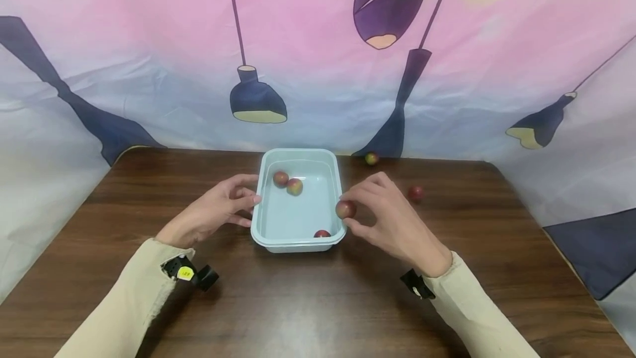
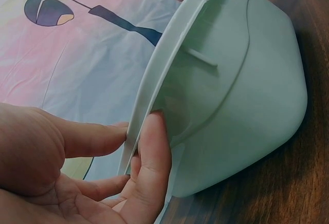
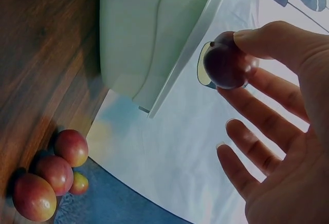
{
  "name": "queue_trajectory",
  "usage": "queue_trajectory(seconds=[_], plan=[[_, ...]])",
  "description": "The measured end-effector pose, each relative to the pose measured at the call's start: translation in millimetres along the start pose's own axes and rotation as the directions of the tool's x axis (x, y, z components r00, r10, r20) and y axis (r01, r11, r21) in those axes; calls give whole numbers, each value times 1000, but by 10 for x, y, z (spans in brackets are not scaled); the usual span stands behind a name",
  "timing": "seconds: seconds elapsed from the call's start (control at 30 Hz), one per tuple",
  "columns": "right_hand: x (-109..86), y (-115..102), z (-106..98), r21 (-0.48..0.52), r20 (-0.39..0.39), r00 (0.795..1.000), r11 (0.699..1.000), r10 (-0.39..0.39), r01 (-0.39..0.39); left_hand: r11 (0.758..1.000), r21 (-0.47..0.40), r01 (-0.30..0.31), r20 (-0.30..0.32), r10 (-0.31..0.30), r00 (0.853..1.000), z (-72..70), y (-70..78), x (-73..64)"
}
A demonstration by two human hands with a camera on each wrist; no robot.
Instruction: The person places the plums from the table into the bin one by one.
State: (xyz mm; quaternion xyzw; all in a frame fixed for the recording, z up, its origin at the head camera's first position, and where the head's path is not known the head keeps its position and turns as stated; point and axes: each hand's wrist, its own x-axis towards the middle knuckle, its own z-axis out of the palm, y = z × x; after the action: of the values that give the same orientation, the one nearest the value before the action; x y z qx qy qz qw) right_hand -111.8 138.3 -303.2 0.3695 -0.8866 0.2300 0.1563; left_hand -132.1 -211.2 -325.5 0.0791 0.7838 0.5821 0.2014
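A pale blue plastic basin [image 1: 298,211] stands on the table. At its left rim, my left hand [image 1: 213,209] pinches the edge, thumb [image 2: 97,141] on one side and a finger [image 2: 154,157] beneath the lip. My right hand [image 1: 385,217] holds a dark red plum [image 3: 230,60] between thumb and fingertips, level with the basin's right rim. Its ring and little fingers are loosely bent, off the fruit. Inside the basin, a red plum [image 1: 280,179] and a yellow-red plum [image 1: 295,187] lie at the far left, and another plum [image 1: 322,233] is partly hidden by the near wall.
Right of the basin, several more plums rest on the dark wooden table [image 1: 298,303], among them a red one [image 1: 415,193] and a greenish one [image 1: 371,158] by the back edge. My right hand hides others in the head view. A printed cloth [image 1: 318,70] hangs behind.
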Motion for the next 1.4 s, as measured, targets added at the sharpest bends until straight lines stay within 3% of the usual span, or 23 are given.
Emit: queue_trajectory(seconds=[0.5, 1.07, 1.4], plan=[[21, -30, -15, 25, -15, 998, 998, -56, 56, 1000, -11, -9, 3, 9, 1000, -6, 31, 0], [15, -88, 30, 127, 55, 993, 987, -107, 100, 1000, -12, -5, 4, 5, 1000, -7, 19, 5], [8, -102, 57, 107, 76, 989, 987, -125, 116, 1000, -25, -7, 12, 8, 1000, -13, 0, 17]])
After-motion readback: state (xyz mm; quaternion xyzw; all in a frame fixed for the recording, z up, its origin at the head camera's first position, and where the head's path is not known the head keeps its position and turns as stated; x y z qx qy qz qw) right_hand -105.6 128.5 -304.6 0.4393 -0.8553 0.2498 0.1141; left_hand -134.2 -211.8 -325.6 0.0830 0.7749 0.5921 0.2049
